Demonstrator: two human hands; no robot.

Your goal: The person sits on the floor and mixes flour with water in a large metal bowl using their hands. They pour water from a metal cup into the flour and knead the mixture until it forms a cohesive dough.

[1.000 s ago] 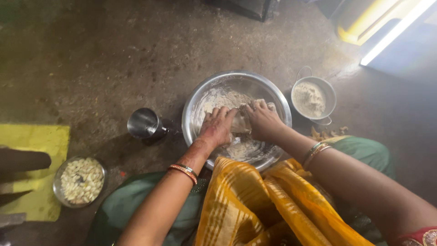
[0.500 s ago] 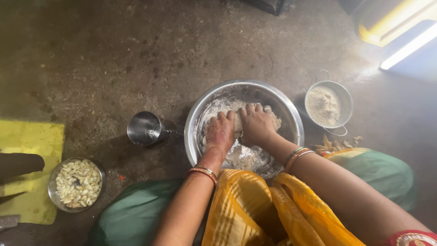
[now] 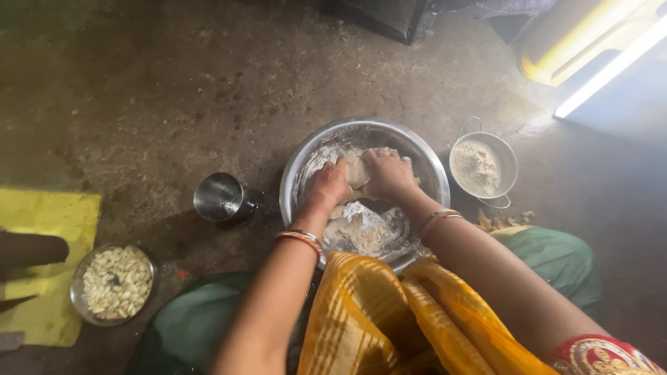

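Basically, both hands closer together now than a second ago, and further toward the far side of the steel bowl [image 3: 300, 173]. A second back, palms spread wider over loose flour; now bunched up on one lump. Looks like the mix finally coming together into dough, so probably well into kneading rather than just stirring.

Left hand [image 3: 328, 185] curled down, knuckles pressing into the dough [image 3: 358, 169]. Right hand [image 3: 386, 172] cupped over the top of the same lump, fingers bent and gripping it. Dough pale, rough, still shaggy, sitting in the far half of the bowl under both hands. Near half dusted with dry flour and crumbs [image 3: 361, 232], not yet picked up.

Around it on the floor: small steel cup [image 3: 218, 197] to the left, handled pot of flour [image 3: 479, 167] to the right, bowl of pale peeled bits [image 3: 115, 282] further left by a yellow mat [image 3: 48, 222].
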